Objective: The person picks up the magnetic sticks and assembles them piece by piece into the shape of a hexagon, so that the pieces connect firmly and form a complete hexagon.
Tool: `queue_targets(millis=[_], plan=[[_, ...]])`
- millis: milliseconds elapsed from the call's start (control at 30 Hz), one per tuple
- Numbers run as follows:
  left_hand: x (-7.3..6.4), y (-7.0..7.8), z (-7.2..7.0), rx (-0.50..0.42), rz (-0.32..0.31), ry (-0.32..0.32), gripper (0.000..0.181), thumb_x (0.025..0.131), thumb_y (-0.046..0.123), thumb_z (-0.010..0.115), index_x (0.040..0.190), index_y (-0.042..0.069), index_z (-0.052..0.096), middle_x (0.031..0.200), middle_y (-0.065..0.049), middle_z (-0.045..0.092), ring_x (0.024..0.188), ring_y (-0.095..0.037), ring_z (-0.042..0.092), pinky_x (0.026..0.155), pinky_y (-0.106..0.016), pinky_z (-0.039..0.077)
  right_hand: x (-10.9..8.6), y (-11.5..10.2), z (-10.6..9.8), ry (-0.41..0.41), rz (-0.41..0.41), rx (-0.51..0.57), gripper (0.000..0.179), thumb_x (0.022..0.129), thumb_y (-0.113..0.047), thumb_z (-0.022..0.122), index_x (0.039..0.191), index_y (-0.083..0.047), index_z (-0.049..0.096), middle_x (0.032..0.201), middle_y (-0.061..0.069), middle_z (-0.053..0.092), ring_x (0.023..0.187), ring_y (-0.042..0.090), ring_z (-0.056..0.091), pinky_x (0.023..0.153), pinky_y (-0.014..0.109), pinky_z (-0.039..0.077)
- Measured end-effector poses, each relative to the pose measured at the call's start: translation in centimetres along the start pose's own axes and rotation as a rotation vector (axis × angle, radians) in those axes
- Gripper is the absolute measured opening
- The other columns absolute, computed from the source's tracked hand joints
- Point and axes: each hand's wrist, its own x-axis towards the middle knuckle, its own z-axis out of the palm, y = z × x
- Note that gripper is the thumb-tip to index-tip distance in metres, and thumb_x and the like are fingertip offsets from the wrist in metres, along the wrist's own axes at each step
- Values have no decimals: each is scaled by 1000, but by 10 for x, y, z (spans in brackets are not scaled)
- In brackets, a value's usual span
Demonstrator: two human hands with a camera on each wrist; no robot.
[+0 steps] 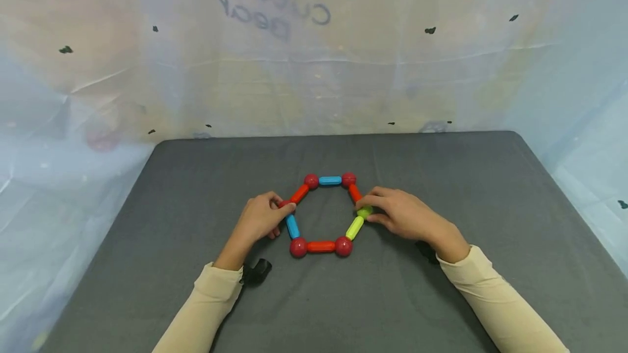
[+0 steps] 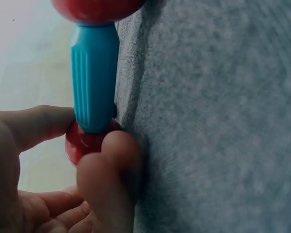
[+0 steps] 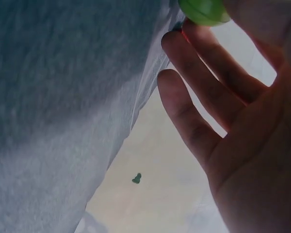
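Observation:
A six-sided ring of coloured rods joined by balls lies on the grey table. My left hand [image 1: 261,215] pinches the red ball [image 2: 82,144] at the ring's left corner, where a blue rod [image 2: 94,77] meets it. At the opposite corner, the thumb and fingers of my right hand [image 1: 403,214] grip the green ball [image 1: 364,212]. A yellow-green rod [image 1: 355,228] runs from that ball to the lower right red ball [image 1: 343,246]. The near side is a red rod [image 1: 321,247]; a second blue rod [image 1: 330,180] forms the far side.
Grey cloth covers the table [image 1: 422,298], whose far edge meets a pale plastic sheet [image 1: 314,86] with dark marks and mirrored writing. A black strap piece [image 1: 257,272] sticks out by the left wrist.

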Motion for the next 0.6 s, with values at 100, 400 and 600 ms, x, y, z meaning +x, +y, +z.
queue_targets(millis=[100, 400, 600], plan=[[0, 0, 0, -7, -7, 9, 38, 88, 41, 66, 105, 7, 62, 64, -6, 62, 44, -17, 59, 46, -32, 49, -1, 3, -3, -4, 7, 2, 28, 91, -22, 67, 118, -27, 65, 110, -10, 60, 90, 11, 60, 79, 32, 50], [0, -6, -3, 13, 14, 22, 38, 88, 43, 66, 103, 7, 63, 69, -5, 61, 48, -16, 57, 48, -31, 47, -5, 10, -6, -9, 24, 20, 29, 89, -19, 69, 117, -25, 65, 110, -9, 61, 96, 12, 61, 84, 35, 51], [0, -8, -9, 68, 46, -4, 41, 89, 45, 65, 106, 8, 64, 72, -4, 58, 54, -16, 53, 50, -29, 42, -4, 11, -4, -20, 47, 21, 31, 90, -21, 69, 120, -24, 64, 112, -8, 61, 98, 13, 61, 86, 37, 50]])
